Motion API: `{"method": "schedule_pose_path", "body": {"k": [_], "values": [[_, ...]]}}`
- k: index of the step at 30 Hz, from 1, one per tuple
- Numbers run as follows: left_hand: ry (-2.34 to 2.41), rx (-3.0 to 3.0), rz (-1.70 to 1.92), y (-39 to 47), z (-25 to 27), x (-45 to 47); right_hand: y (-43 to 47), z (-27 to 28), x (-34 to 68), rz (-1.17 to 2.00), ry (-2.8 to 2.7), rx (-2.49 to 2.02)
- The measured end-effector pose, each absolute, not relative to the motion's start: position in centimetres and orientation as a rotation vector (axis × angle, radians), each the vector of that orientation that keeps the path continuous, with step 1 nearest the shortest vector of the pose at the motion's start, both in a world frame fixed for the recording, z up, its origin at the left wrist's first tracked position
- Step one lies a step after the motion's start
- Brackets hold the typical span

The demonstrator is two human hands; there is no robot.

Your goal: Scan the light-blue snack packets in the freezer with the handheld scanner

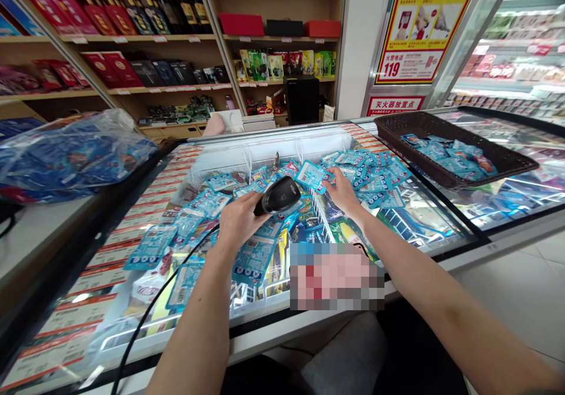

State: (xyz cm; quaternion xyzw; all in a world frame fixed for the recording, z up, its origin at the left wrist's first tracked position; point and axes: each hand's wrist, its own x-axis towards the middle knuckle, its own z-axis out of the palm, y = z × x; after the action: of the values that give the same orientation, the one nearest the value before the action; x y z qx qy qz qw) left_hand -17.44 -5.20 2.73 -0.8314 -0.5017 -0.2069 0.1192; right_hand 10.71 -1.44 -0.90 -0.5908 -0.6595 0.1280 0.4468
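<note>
gripping a black scanner [285,195] in the left hand [239,221] and pinching a blue packet [311,175] by one edge in the right hand [343,191], likely to leave its face uncovered, above other packets [255,258] spread over freezer glass [435,221].

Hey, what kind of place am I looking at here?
Probably a grocery or convenience store: shelves stocked with bottles and boxes, price labels along a glass-topped case, and a barcode scanner in your left hand.

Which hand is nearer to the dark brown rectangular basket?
Right. The right hand, holding a light-blue printed packet, is left of the basket; the left hand, gripping a black handheld scanner, is farther left.
</note>
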Motion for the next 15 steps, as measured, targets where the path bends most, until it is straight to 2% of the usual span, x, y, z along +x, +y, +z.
{"method": "schedule_pose_path", "body": {"k": [15], "values": [[-1.54,-2.301,-0.648,-4.91,2.27,-17.73,-1.76,-0.15,10.88,0.323,-1.511,-1.312]]}}
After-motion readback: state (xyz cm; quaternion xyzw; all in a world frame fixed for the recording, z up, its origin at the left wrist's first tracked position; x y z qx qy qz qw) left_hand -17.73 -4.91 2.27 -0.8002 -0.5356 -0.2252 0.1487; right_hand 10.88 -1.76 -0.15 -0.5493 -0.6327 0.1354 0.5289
